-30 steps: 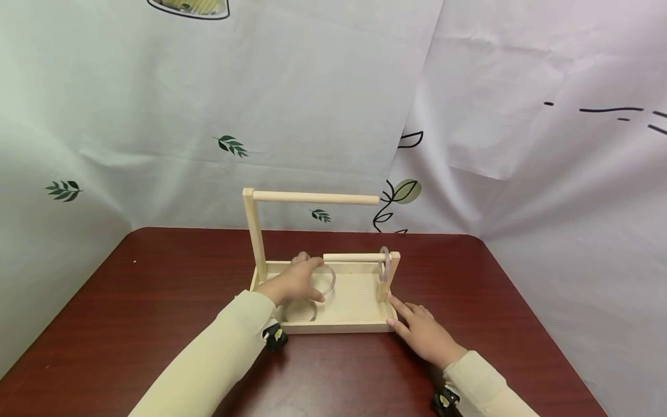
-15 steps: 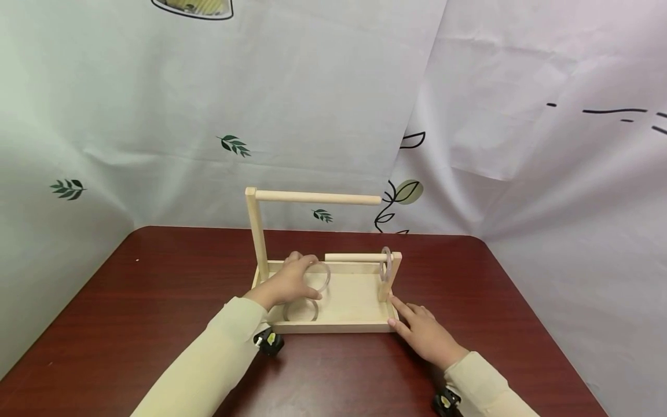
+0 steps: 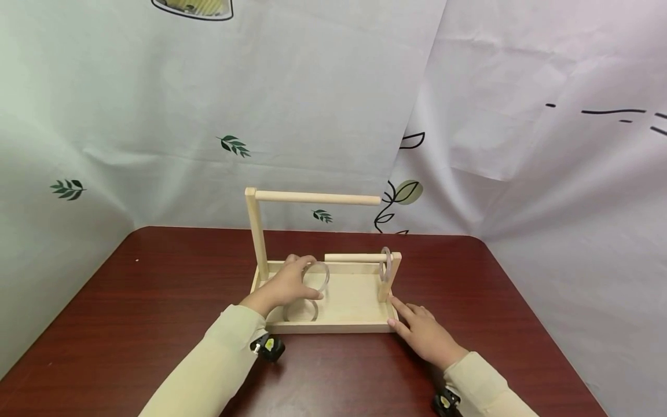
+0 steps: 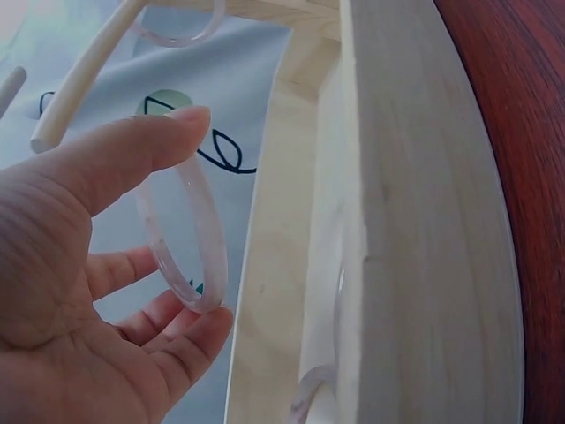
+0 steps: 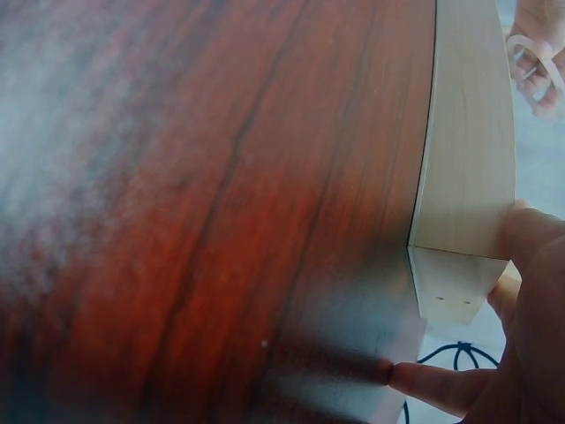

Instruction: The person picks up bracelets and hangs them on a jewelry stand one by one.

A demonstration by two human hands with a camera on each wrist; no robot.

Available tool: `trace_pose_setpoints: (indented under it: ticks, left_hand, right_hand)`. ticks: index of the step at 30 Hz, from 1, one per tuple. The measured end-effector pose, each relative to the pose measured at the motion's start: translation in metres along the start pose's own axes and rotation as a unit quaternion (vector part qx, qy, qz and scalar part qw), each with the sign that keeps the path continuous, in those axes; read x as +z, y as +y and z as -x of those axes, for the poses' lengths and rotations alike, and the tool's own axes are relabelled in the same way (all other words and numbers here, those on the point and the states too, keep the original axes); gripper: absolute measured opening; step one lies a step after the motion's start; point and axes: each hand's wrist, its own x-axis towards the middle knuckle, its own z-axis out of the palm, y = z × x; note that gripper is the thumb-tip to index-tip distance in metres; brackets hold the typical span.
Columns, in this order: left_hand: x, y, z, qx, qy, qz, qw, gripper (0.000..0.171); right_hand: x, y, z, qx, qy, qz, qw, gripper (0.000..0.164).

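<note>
My left hand (image 3: pixel 285 285) pinches a pale translucent bangle (image 4: pixel 212 243) by its edge, thumb on one side and fingertips on the other. That bangle stands upright over the left half of a light wooden tray stand (image 3: pixel 333 328). A second bangle (image 3: pixel 315 313) lies in the tray's front left part, partly hidden by the left hand. On the lower rod (image 3: pixel 354 257) hangs a third bangle (image 3: pixel 389 267), close to the short post. My right hand (image 3: pixel 424 336) rests at the tray's right front corner, thumb and index fingertip against it and the fingers loosely extended.
A taller post (image 3: pixel 256 234) rises at the tray's left end and carries the long upper rod (image 3: pixel 318 197), which reaches right above the tray. The stand sits on a dark red-brown table (image 3: pixel 172 278). Behind it hangs a white printed cloth (image 3: pixel 312 104).
My left hand has drawn slightly left with the bangle in its grip, further from the lower rod's free end. The right hand stays at the tray corner.
</note>
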Motion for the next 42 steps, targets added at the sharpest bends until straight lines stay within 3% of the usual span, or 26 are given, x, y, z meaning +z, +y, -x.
trace_pose_setpoints:
  ticks: [11,25,32,42]
  left_hand:
    - [-0.004,-0.004,0.007,-0.004,0.031,0.031,0.999,0.07]
    - [-0.003,-0.007,0.011,-0.019,0.059,0.101,0.9929,0.068]
    - [-0.002,-0.006,0.01,-0.026,0.062,0.168,0.9835,0.066]
    - [0.002,0.001,0.006,-0.025,0.058,0.274,0.9595,0.07]
  right_hand:
    - [0.0,-0.001,0.001,-0.002,0.004,-0.001,1.0,0.056]
    - [-0.003,-0.004,0.004,0.002,-0.003,-0.004,1.0,0.057]
    - [-0.003,-0.004,0.004,0.003,0.0,-0.003,1.0,0.056]
    - [-0.002,-0.004,0.003,0.008,-0.004,-0.001,1.0,0.057]
